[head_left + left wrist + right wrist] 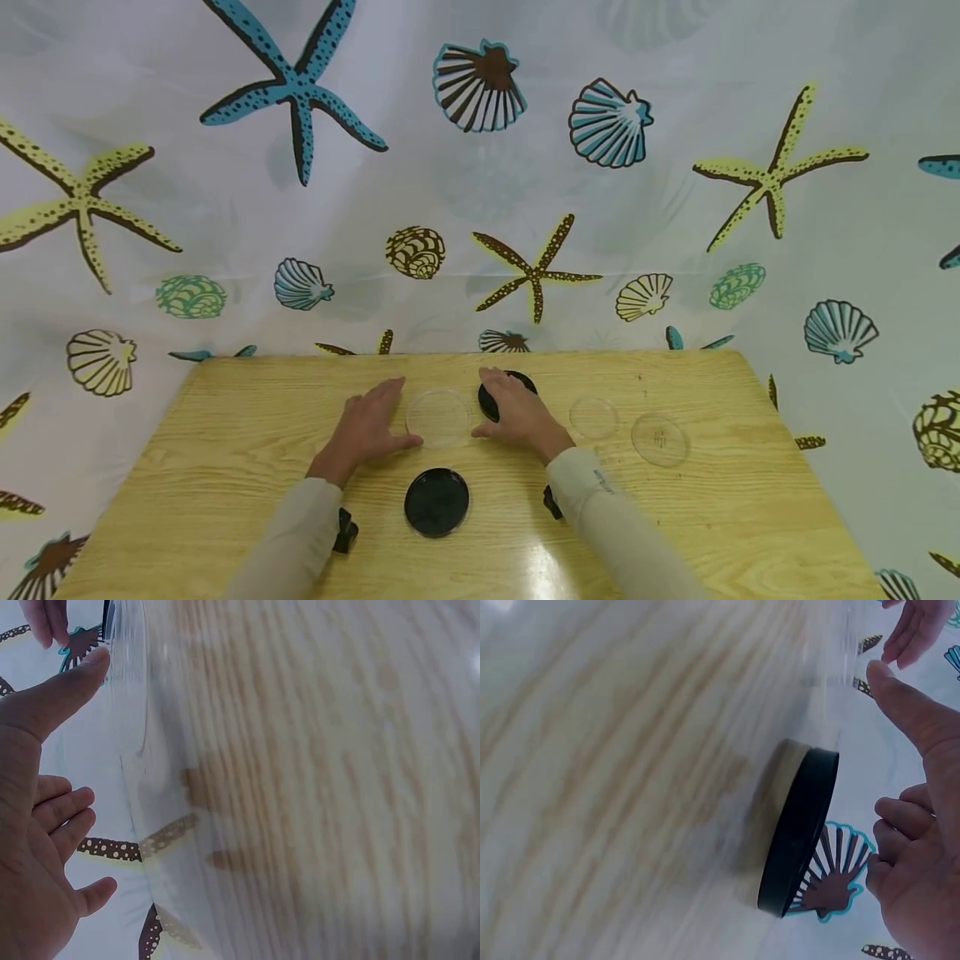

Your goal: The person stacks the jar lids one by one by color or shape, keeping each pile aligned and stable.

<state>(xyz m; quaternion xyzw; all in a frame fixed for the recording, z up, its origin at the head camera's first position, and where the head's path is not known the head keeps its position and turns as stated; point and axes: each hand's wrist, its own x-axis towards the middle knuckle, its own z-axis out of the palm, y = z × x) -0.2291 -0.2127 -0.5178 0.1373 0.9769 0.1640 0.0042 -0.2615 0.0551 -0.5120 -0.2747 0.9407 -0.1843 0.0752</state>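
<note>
Lying between left grip point(367, 426) and right grip point(519, 417): a clear dish point(438, 419).

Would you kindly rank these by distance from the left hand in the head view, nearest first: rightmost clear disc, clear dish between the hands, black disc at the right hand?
1. Clear dish, just right of the left hand.
2. Black disc, partly hidden by the right hand.
3. Rightmost clear disc, beyond the right hand.
</note>
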